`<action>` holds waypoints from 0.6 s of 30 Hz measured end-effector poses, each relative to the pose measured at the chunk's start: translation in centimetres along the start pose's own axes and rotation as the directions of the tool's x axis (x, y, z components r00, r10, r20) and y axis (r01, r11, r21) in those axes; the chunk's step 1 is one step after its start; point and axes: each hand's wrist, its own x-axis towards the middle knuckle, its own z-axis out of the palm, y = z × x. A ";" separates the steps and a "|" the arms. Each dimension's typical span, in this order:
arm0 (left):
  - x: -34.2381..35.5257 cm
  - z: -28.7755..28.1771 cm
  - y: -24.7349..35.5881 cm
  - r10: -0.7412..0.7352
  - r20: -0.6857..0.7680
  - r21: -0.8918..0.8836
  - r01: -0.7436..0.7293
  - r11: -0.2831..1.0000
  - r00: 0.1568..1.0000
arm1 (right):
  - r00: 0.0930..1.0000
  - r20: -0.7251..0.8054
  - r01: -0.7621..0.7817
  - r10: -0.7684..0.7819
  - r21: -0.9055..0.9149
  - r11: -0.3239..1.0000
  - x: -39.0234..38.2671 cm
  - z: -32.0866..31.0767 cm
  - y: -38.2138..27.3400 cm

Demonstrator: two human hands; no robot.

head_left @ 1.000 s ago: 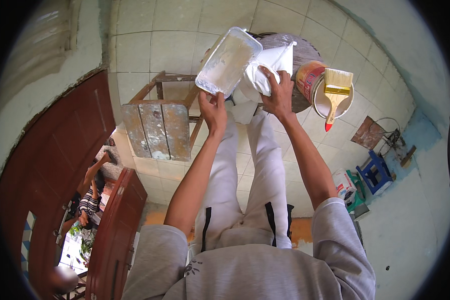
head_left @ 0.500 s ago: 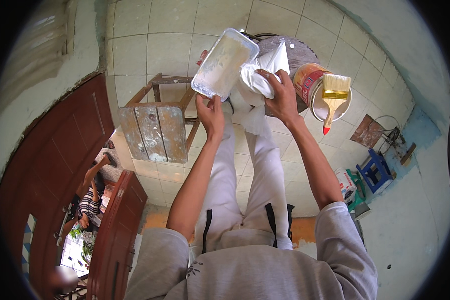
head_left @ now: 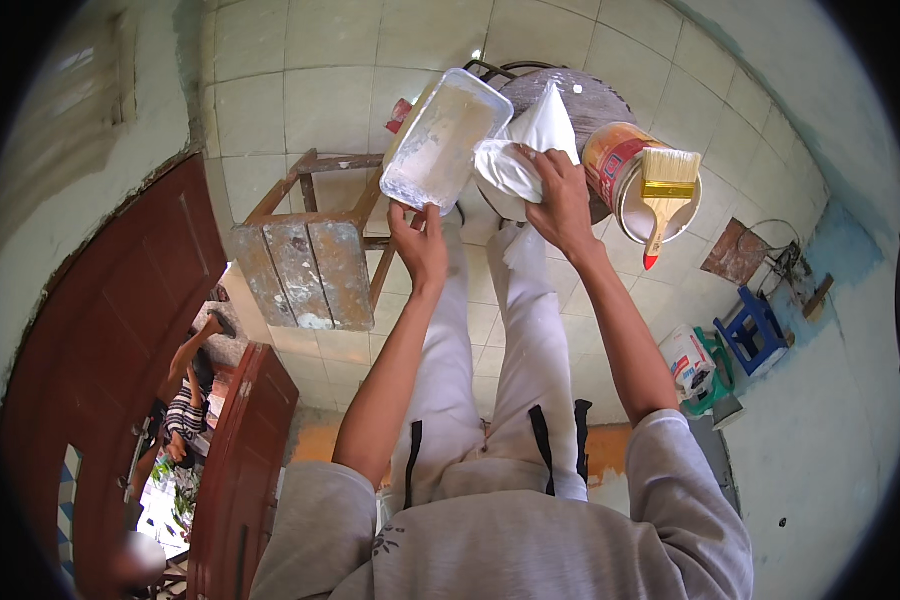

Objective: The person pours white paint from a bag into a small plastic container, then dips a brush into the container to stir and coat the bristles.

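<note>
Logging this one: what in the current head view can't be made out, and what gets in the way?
All in the head view:
- Inside of the white bag: hidden by its folds and the right hand.
- Underside of the tray: hidden by the tray itself.
- Part of the bucket's inside: covered by the brush.
- Pale patch, lower left: too blurred.

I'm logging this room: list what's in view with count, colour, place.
tray: one, whitish, upper middle
bag: one, white, right of tray
round tabletop: one, greyish, behind bag
bucket: one, orange-white, right of tabletop
brush: one, yellowish, across bucket
wooden stool: one, brown, left
plastic stool: one, blue, right
package: one, white, beside plastic stool
square piece: one, brown, right
doors: two, maroon, lower left
other person: one, striped top, beyond doors
left hand: one, bare, holding tray
right hand: one, bare, holding bag
</note>
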 end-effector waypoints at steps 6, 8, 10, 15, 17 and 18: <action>-0.1 0.5 -0.5 0.021 -0.041 0.040 -0.019 0.999 0.999 | 0.999 -0.022 -0.029 0.029 -0.028 0.999 1.9 2.1 0.7; 0.2 0.0 -0.8 0.026 -0.072 0.032 -0.023 0.999 0.997 | 1.000 0.028 0.016 -0.013 -0.109 0.994 2.0 2.9 -0.4; 0.8 0.0 -0.2 -0.017 -0.084 0.019 0.018 1.000 0.996 | 0.998 0.051 0.046 -0.039 -0.147 0.988 2.1 3.6 -0.3; 2.2 -1.1 0.3 0.017 -0.070 0.024 -0.015 1.000 0.997 | 0.997 0.067 0.043 -0.026 -0.264 0.964 1.6 4.6 -1.0; 2.8 -1.9 0.2 -0.049 0.023 0.012 0.049 0.999 0.999 | 0.999 -0.020 0.038 -0.045 -0.271 0.962 1.6 5.2 -1.2; 2.8 -2.0 0.1 -0.052 0.020 0.010 0.052 0.999 0.998 | 0.999 -0.015 0.041 -0.047 -0.272 0.962 1.5 5.3 -1.3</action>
